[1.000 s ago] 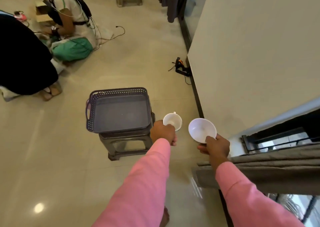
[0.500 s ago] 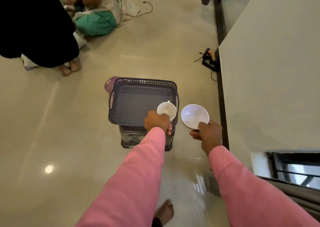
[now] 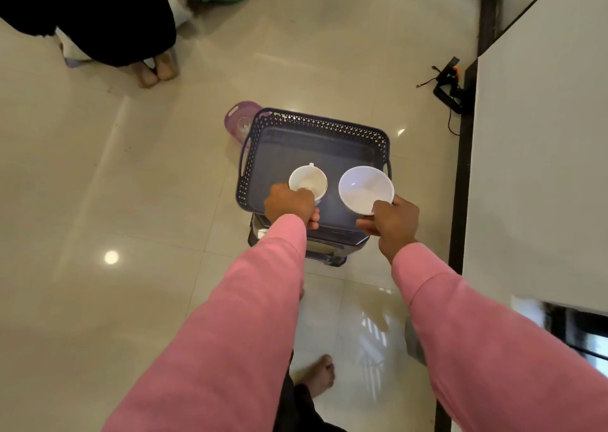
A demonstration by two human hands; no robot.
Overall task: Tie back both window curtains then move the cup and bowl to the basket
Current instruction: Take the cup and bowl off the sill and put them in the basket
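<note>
A dark perforated basket (image 3: 316, 125) sits on a dark stool (image 3: 329, 250) on the tiled floor. My left hand (image 3: 289, 204) grips a white cup (image 3: 308, 181) from its near side, holding it above the basket's near left part. My right hand (image 3: 391, 221) pinches the near rim of a white bowl (image 3: 363, 188), which hangs over the basket's near right part. Both are upright and look empty. The curtains are out of view.
A white wall (image 3: 543, 135) with a dark skirting strip (image 3: 460, 175) runs along the right. A black device with cables (image 3: 449, 84) lies by it. A purple container (image 3: 238, 122) stands behind the basket. People sit on the floor at the top left (image 3: 98, 20). My bare foot (image 3: 320, 374) is below.
I have stepped closer to the basket. Both hands moved forward, bringing the cup and bowl from beside the basket to above its inside.
</note>
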